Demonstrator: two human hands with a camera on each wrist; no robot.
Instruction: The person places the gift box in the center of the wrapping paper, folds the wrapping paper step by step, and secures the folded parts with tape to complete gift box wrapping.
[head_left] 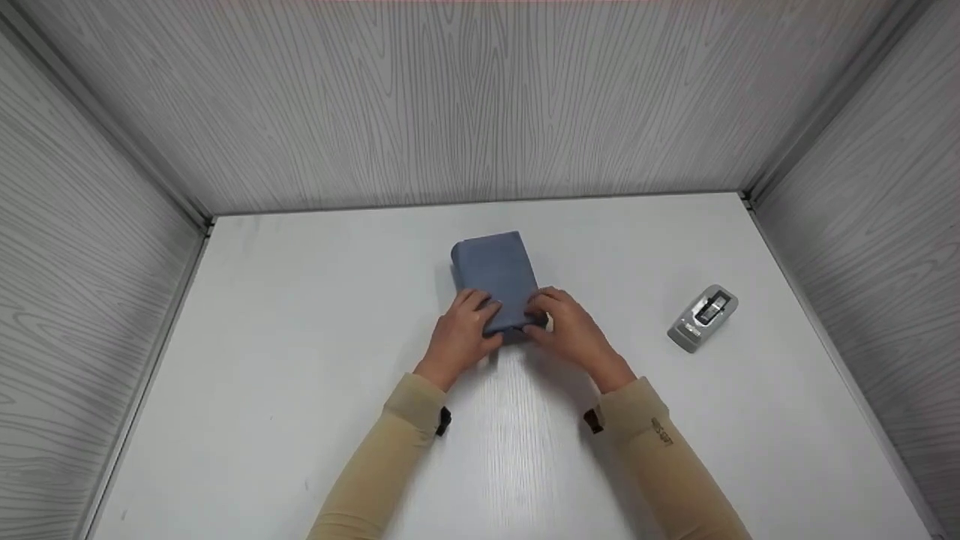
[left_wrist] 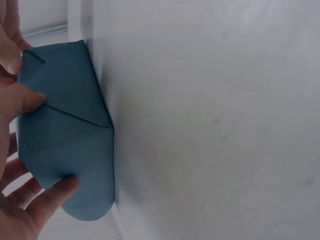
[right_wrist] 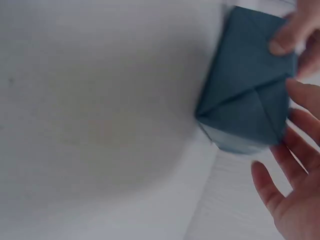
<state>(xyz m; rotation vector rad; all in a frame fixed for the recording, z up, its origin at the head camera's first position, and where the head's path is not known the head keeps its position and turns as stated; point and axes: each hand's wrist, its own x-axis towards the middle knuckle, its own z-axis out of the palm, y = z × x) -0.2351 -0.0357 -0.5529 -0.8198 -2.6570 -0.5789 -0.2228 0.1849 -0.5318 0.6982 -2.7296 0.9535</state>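
Note:
A thick, book-shaped parcel in blue paper (head_left: 495, 271) lies on the white table in the head view. My left hand (head_left: 457, 339) grips its near left corner, fingers over the top and thumb on the near end. At the near right corner my right hand (head_left: 576, 334) holds it, fingers bent over the top edge and thumb at the end. The left wrist view shows the folded end (left_wrist: 75, 145) with a slanting paper crease, the left thumb pressing beside the crease. Folded paper (right_wrist: 250, 95) also faces the right wrist view, where the right thumb meets its edge.
A small grey tape dispenser (head_left: 703, 319) lies on the table to the right of the parcel. Grey wood-grain panels (head_left: 465, 105) enclose the white table (head_left: 315, 315) at the back and both sides.

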